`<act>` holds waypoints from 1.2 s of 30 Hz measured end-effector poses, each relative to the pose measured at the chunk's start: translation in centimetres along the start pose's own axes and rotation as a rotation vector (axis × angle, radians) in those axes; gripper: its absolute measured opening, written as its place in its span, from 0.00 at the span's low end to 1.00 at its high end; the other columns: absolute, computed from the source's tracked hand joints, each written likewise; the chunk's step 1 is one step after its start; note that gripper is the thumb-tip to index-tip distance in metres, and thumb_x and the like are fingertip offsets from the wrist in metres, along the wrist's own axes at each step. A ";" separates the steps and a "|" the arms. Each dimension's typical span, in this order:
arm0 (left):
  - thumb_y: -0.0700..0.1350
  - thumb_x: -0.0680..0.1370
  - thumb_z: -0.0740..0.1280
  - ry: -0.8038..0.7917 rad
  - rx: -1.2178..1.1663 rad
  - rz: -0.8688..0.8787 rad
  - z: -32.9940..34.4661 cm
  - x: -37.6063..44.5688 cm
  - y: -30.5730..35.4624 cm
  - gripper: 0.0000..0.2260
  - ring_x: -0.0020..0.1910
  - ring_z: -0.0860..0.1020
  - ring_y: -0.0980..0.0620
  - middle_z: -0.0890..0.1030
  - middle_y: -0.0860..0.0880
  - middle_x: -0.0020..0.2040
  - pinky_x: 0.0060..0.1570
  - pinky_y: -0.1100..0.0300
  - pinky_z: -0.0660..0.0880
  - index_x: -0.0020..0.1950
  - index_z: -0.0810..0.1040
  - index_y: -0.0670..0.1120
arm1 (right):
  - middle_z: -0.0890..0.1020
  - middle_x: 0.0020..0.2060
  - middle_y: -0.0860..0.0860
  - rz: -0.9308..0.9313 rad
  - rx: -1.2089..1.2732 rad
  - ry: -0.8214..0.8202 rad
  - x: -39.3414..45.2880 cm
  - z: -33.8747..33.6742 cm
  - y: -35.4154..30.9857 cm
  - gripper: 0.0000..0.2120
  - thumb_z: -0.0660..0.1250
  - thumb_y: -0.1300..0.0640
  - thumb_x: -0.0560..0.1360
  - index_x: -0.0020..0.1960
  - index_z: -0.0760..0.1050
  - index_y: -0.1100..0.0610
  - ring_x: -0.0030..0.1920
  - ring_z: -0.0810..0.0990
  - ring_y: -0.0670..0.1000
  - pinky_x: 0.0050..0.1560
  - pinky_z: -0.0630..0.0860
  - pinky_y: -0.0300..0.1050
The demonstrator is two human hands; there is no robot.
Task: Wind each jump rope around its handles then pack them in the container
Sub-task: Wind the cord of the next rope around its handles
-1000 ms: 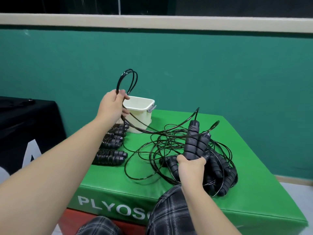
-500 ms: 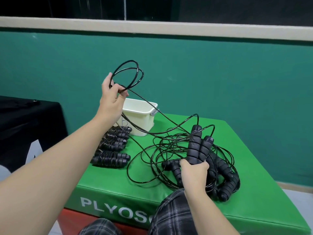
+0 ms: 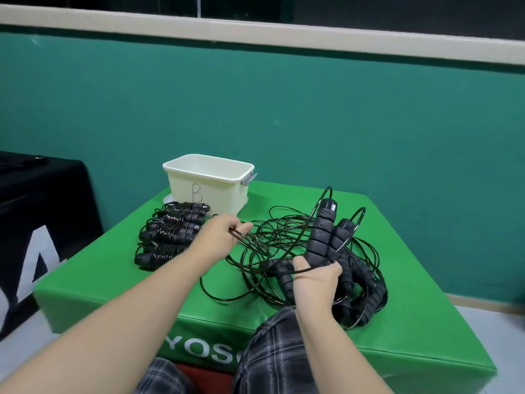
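While pinching rope [image 3: 267, 240], left fingers [image 3: 241, 227]

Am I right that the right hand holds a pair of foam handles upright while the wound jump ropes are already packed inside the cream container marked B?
Not quite. The head view shows the wound jump ropes lying in a row on the green plyo box, in front of the cream container, not inside it. The rest holds: the right hand grips a pair of foam handles upright.
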State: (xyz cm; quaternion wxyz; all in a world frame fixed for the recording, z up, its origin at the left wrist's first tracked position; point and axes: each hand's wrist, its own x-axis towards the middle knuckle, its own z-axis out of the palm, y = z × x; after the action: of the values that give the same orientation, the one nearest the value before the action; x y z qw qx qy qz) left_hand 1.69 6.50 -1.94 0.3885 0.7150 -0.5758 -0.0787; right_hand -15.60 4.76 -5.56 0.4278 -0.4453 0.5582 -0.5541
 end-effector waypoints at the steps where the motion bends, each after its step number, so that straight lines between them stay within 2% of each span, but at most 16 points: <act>1: 0.54 0.79 0.61 -0.026 0.039 0.004 0.7 -0.3 0.0 0.15 0.37 0.72 0.47 0.73 0.49 0.34 0.34 0.60 0.65 0.39 0.74 0.45 | 0.76 0.49 0.56 0.005 0.007 0.002 0.1 0.0 0.0 0.23 0.70 0.61 0.71 0.61 0.64 0.63 0.46 0.74 0.56 0.52 0.72 0.48; 2: 0.53 0.80 0.60 -0.064 0.104 0.015 1.6 -0.4 -0.3 0.12 0.38 0.74 0.47 0.74 0.50 0.35 0.33 0.60 0.65 0.43 0.74 0.47 | 0.76 0.49 0.56 0.014 0.010 0.001 0.2 0.0 0.1 0.23 0.70 0.61 0.71 0.61 0.64 0.64 0.46 0.74 0.56 0.52 0.71 0.48; 4: 0.50 0.81 0.58 -0.172 0.284 0.067 3.2 -0.7 -1.0 0.08 0.43 0.77 0.48 0.80 0.52 0.45 0.38 0.59 0.71 0.56 0.75 0.54 | 0.75 0.50 0.57 0.032 0.001 -0.001 0.4 0.0 0.0 0.24 0.70 0.61 0.71 0.62 0.63 0.65 0.46 0.72 0.56 0.51 0.70 0.47; 7: 0.39 0.79 0.59 -0.423 0.505 0.212 5.1 -1.6 -1.4 0.25 0.48 0.78 0.50 0.78 0.56 0.62 0.44 0.59 0.75 0.68 0.66 0.67 | 0.75 0.53 0.57 0.019 0.001 -0.016 0.4 0.1 0.0 0.26 0.70 0.61 0.72 0.64 0.62 0.65 0.47 0.72 0.55 0.51 0.68 0.45; 9: 0.38 0.78 0.58 -0.568 0.622 0.247 6.0 -2.2 -1.0 0.27 0.50 0.78 0.47 0.79 0.51 0.61 0.48 0.56 0.76 0.70 0.65 0.65 | 0.78 0.51 0.57 0.009 -0.003 -0.023 0.3 0.1 0.1 0.24 0.70 0.61 0.71 0.62 0.63 0.62 0.46 0.75 0.56 0.50 0.72 0.47; 11: 0.42 0.78 0.59 -0.662 0.674 0.220 6.8 -2.5 -0.9 0.19 0.51 0.78 0.46 0.80 0.48 0.58 0.51 0.53 0.76 0.68 0.71 0.56 | 0.78 0.48 0.56 0.019 -0.012 -0.024 0.0 0.0 0.0 0.22 0.69 0.60 0.70 0.60 0.64 0.60 0.44 0.76 0.57 0.48 0.73 0.48; 14: 0.46 0.78 0.61 -0.684 0.722 0.207 7.6 -2.4 -1.1 0.12 0.47 0.78 0.46 0.81 0.48 0.53 0.44 0.56 0.74 0.60 0.75 0.49 | 0.77 0.46 0.54 0.015 -0.012 -0.029 -0.1 0.0 -0.2 0.21 0.69 0.61 0.70 0.59 0.63 0.60 0.43 0.75 0.56 0.46 0.70 0.44; 17: 0.45 0.79 0.61 -0.631 0.531 0.223 7.6 -2.1 -0.9 0.07 0.45 0.76 0.47 0.77 0.53 0.46 0.41 0.60 0.67 0.56 0.70 0.46 | 0.76 0.40 0.50 0.012 -0.013 -0.042 -0.1 -0.2 -0.4 0.20 0.69 0.62 0.70 0.58 0.63 0.60 0.38 0.73 0.52 0.43 0.66 0.42; 19: 0.45 0.81 0.58 -0.569 0.338 0.221 7.1 -1.9 -0.6 0.04 0.41 0.72 0.52 0.77 0.53 0.45 0.39 0.62 0.65 0.53 0.68 0.46 | 0.76 0.42 0.51 -0.006 -0.015 -0.051 -0.3 -0.3 -0.5 0.19 0.69 0.63 0.70 0.57 0.64 0.61 0.38 0.72 0.52 0.43 0.64 0.40; 22: 0.46 0.82 0.56 -0.358 0.090 0.158 5.5 -1.2 -0.7 0.08 0.37 0.70 0.52 0.73 0.53 0.36 0.40 0.60 0.69 0.43 0.64 0.49 | 0.77 0.47 0.54 -0.029 0.009 -0.048 -0.5 -0.3 -0.7 0.19 0.69 0.63 0.70 0.56 0.63 0.58 0.43 0.74 0.54 0.44 0.65 0.40; 24: 0.47 0.82 0.56 -0.214 -0.028 0.141 4.2 -0.8 -0.5 0.09 0.40 0.73 0.49 0.75 0.48 0.39 0.46 0.55 0.72 0.41 0.64 0.53 | 0.77 0.47 0.53 -0.045 0.033 -0.059 -0.9 -0.4 -0.9 0.19 0.69 0.63 0.70 0.56 0.63 0.57 0.44 0.74 0.54 0.44 0.65 0.40; 27: 0.44 0.82 0.55 -0.058 -0.179 0.212 2.5 -0.8 1.1 0.12 0.34 0.67 0.56 0.69 0.51 0.34 0.37 0.63 0.67 0.38 0.63 0.51 | 0.78 0.47 0.53 -0.105 0.077 -0.047 -1.3 -0.5 -0.9 0.20 0.69 0.65 0.70 0.57 0.64 0.58 0.41 0.75 0.51 0.45 0.67 0.40; 29: 0.39 0.82 0.54 0.018 -0.432 0.169 1.5 -0.5 2.4 0.12 0.34 0.67 0.56 0.68 0.52 0.34 0.32 0.70 0.66 0.39 0.65 0.48 | 0.77 0.43 0.49 -0.133 0.090 -0.021 -1.4 -0.5 -0.7 0.18 0.69 0.66 0.69 0.55 0.65 0.58 0.40 0.75 0.49 0.45 0.68 0.40; 31: 0.36 0.82 0.52 0.071 -0.619 0.101 0.6 0.1 3.7 0.12 0.31 0.68 0.57 0.68 0.52 0.32 0.27 0.75 0.64 0.41 0.67 0.45 | 0.78 0.43 0.49 -0.127 0.110 0.015 -1.4 -0.4 -0.6 0.16 0.68 0.65 0.69 0.52 0.66 0.57 0.41 0.76 0.52 0.47 0.72 0.44; 34: 0.36 0.83 0.51 0.160 -0.827 0.073 -0.8 0.6 5.6 0.14 0.23 0.63 0.64 0.64 0.51 0.28 0.24 0.74 0.61 0.38 0.62 0.45 | 0.81 0.48 0.54 -0.088 0.145 0.024 -1.6 -0.3 -0.7 0.17 0.68 0.63 0.68 0.54 0.69 0.57 0.46 0.79 0.55 0.52 0.76 0.51; 36: 0.36 0.83 0.51 0.210 -0.795 0.128 -1.8 0.9 6.0 0.15 0.26 0.61 0.62 0.63 0.52 0.30 0.27 0.69 0.60 0.37 0.59 0.46 | 0.82 0.49 0.53 -0.086 0.137 0.022 -1.8 -0.3 -0.8 0.17 0.68 0.61 0.67 0.55 0.70 0.56 0.46 0.80 0.55 0.52 0.77 0.52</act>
State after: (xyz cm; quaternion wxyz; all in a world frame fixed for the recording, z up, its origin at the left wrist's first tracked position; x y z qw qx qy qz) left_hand -1.61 6.39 3.52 0.6952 0.4762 -0.5010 -0.1974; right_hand -15.41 6.60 -4.81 0.4271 -0.4325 0.5039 -0.6137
